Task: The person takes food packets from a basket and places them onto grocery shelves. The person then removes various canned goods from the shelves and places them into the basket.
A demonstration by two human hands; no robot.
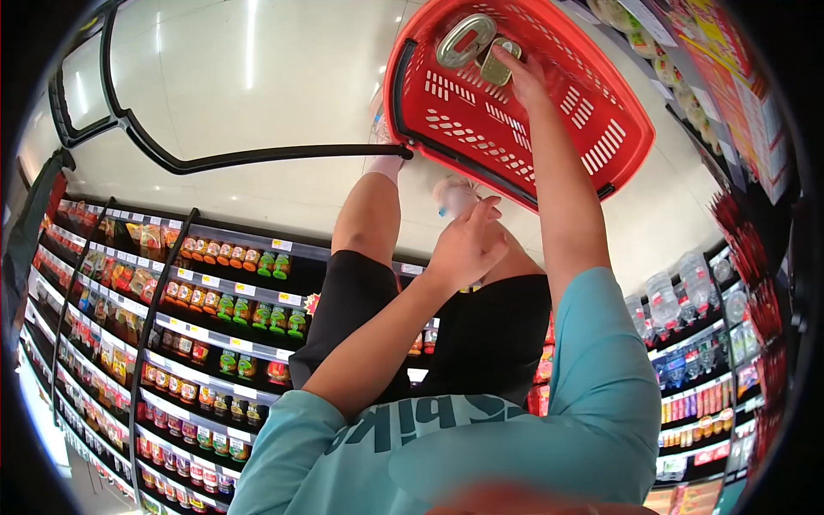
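Observation:
My right hand (528, 81) reaches down into a red plastic shopping basket (631, 129). Its fingers are closed on a small, gold-coloured tin can (499, 65) with rounded corners; the thumb lies on its top and the other fingers are mostly hidden. Right beside that can, at the basket's far left end, lies an oval silver tin can (466, 40). My left hand (468, 246) is in front of my knee, below the basket's near rim. It holds nothing that I can see, and its fingers are loosely bent and apart.
A long black pull handle (283, 154) stretches left from the basket over the pale floor (257, 77). Shelves of jars (232, 313) stand on the left. Bottles (665, 300) fill shelves at the right, with packaged goods (730, 77) at the upper right.

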